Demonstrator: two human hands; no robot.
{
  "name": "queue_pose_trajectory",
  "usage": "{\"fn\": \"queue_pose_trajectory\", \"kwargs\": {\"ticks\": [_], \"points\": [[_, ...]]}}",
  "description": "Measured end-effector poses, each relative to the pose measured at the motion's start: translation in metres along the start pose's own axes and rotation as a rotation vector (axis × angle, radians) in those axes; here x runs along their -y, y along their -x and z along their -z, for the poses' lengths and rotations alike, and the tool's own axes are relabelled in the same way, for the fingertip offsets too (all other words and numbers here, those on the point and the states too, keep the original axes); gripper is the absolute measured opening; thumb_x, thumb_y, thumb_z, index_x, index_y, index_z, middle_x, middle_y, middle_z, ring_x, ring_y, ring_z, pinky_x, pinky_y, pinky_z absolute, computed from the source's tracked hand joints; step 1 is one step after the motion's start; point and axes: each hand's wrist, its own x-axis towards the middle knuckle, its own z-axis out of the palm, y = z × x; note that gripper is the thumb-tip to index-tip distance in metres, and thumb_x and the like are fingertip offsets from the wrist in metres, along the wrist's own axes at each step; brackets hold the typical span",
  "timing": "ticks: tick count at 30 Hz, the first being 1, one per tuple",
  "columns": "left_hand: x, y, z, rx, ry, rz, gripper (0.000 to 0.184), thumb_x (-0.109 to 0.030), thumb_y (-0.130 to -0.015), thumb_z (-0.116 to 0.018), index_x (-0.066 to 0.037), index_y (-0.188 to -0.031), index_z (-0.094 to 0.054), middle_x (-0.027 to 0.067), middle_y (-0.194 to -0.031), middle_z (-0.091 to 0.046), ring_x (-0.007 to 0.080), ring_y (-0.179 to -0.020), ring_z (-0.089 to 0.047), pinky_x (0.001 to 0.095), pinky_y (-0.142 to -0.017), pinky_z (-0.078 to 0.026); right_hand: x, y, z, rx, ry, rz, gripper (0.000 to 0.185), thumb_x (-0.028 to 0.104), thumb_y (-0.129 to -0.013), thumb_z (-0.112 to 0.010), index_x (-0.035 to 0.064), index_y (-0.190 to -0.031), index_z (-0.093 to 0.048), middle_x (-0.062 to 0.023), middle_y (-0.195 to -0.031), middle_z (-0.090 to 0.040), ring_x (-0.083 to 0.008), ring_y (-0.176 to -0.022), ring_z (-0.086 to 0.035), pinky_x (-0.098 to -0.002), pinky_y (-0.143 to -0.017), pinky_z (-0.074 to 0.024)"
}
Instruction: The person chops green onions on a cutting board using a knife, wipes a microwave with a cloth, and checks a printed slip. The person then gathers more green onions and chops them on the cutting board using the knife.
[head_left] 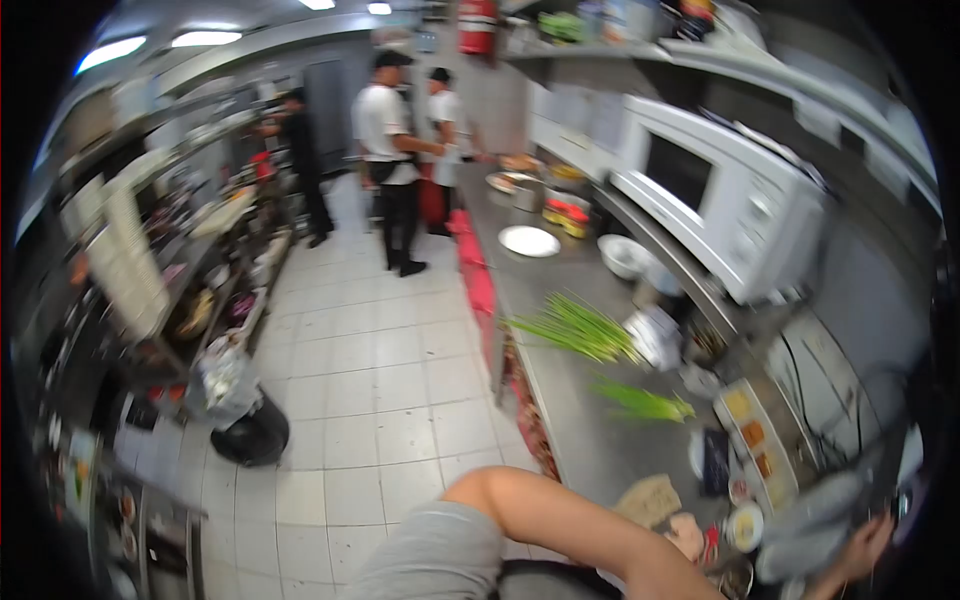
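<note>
My left arm, in a grey sleeve, crosses the bottom of the view, and its hand is out of sight below the frame edge. At the far lower right, my right hand [866, 548] is beside a small dark and shiny object [903, 503]. Blur hides whether its fingers grip that object. Left of this hand lies a grey cloth-like bundle [815, 515]. Nearby on the steel counter are a small bowl with yellow content [744, 526], a beige cloth-like piece [648, 500] and a pale pinkish lump [685, 536].
Green onions [580, 328] and a smaller green bunch [645, 402] lie on the counter [560, 400]. A tray of condiments [755, 435], white plate [529, 241] and microwave [715, 190] are along it. Several people stand farther down the aisle. A black bin [250, 430] stands left.
</note>
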Motion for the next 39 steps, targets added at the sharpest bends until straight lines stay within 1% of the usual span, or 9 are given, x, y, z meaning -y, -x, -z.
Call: {"fn": "queue_pose_trajectory", "kwargs": {"ticks": [2,4,6,12,21,25,32,35,39], "points": [[-0.002,0.023,0.012,-0.068,-0.445,0.032,0.037,-0.018,-0.103,-0.044,0.001,-0.134,-0.042,0.0134,-0.112,-0.061,0.0195,-0.097,-0.060,0.0328,-0.081,-0.051,-0.038,0.025,-0.008,0.079,0.097,-0.029,0.023,0.012,-0.095,-0.054,0.0048,-0.114,-0.065,-0.0124,-0.105,-0.066,-0.0274,-0.094,-0.064,-0.0348,-0.080,-0.0502],[0.009,0.050,0.026,-0.278,-0.416,0.339,0.031,-0.006,-0.095,-0.045,-0.002,-0.125,-0.052,0.0060,-0.076,-0.061,0.0141,-0.073,-0.063,0.0299,-0.069,-0.051,-0.007,0.016,0.004,0.049,0.045,-0.069,0.019,0.006,-0.092,-0.053,0.0045,-0.107,-0.065,-0.0120,-0.097,-0.064,-0.0289,-0.087,-0.063,-0.0369,-0.076,-0.0490],[0.018,0.079,0.046,-0.413,-0.227,0.529,0.043,-0.008,-0.099,-0.044,-0.002,-0.140,-0.033,0.0091,-0.091,-0.061,0.0148,-0.088,-0.062,0.0282,-0.082,-0.050,0.011,0.008,0.011,0.015,0.025,-0.021,0.016,0.004,-0.090,-0.052,0.0039,-0.101,-0.064,-0.0110,-0.091,-0.064,-0.0279,-0.081,-0.062,-0.0370,-0.071,-0.0483],[0.088,0.192,0.105,-1.081,-0.740,0.763,0.041,-0.005,-0.096,-0.048,-0.004,-0.137,-0.043,0.0101,-0.099,-0.062,0.0186,-0.093,-0.061,0.0323,-0.087,-0.049,0.038,-0.003,0.018,-0.008,0.067,-0.037,0.012,0.004,-0.087,-0.053,0.0045,-0.093,-0.064,-0.0101,-0.085,-0.062,-0.0294,-0.077,-0.061,-0.0384,-0.068,-0.0468],[0.073,0.236,0.188,-1.298,-1.344,0.737,0.049,-0.008,-0.083,-0.065,-0.003,-0.129,-0.050,0.0213,-0.132,-0.044,0.0340,-0.118,-0.050,0.0387,-0.094,-0.047,0.048,-0.008,0.024,-0.007,0.063,-0.040,0.010,0.002,-0.083,-0.054,0.0025,-0.089,-0.063,-0.0121,-0.082,-0.061,-0.0312,-0.075,-0.060,-0.0402,-0.066,-0.0465],[0.055,0.253,0.258,-1.223,-1.728,0.825,0.060,-0.010,-0.079,-0.069,0.000,-0.133,-0.045,0.0319,-0.142,-0.033,0.0469,-0.134,-0.030,0.0490,-0.112,-0.029,0.040,-0.002,0.020,0.005,0.094,-0.024,0.013,0.002,-0.073,-0.058,0.0036,-0.085,-0.064,-0.0120,-0.080,-0.061,-0.0307,-0.074,-0.060,-0.0411,-0.066,-0.0482],[0.042,0.323,0.388,-1.001,-1.923,0.925,0.089,-0.015,-0.071,-0.077,0.005,-0.143,-0.027,0.0287,-0.148,-0.026,0.0447,-0.135,-0.031,0.0482,-0.112,-0.028,0.042,-0.007,0.032,-0.040,0.089,-0.072,0.010,0.006,-0.070,-0.062,0.0061,-0.080,-0.063,-0.0068,-0.077,-0.060,-0.0254,-0.068,-0.059,-0.0371,-0.061,-0.0462],[0.042,0.332,0.402,-1.051,-1.867,1.225,0.102,-0.021,-0.068,-0.082,0.005,-0.145,-0.021,0.0238,-0.145,-0.032,0.0418,-0.131,-0.036,0.0482,-0.110,-0.031,0.045,-0.006,0.029,-0.070,0.070,-0.064,0.010,0.004,-0.070,-0.062,0.0058,-0.080,-0.062,-0.0056,-0.076,-0.060,-0.0245,-0.067,-0.058,-0.0356,-0.060,-0.0449],[0.031,0.334,0.412,-1.070,-1.686,1.321,0.090,-0.026,-0.066,-0.085,0.001,-0.138,-0.039,0.0176,-0.135,-0.042,0.0370,-0.123,-0.045,0.0481,-0.101,-0.040,0.048,-0.007,0.028,-0.077,0.091,-0.069,0.010,0.003,-0.070,-0.061,0.0055,-0.079,-0.061,-0.0056,-0.076,-0.060,-0.0244,-0.068,-0.059,-0.0350,-0.060,-0.0445]]}}
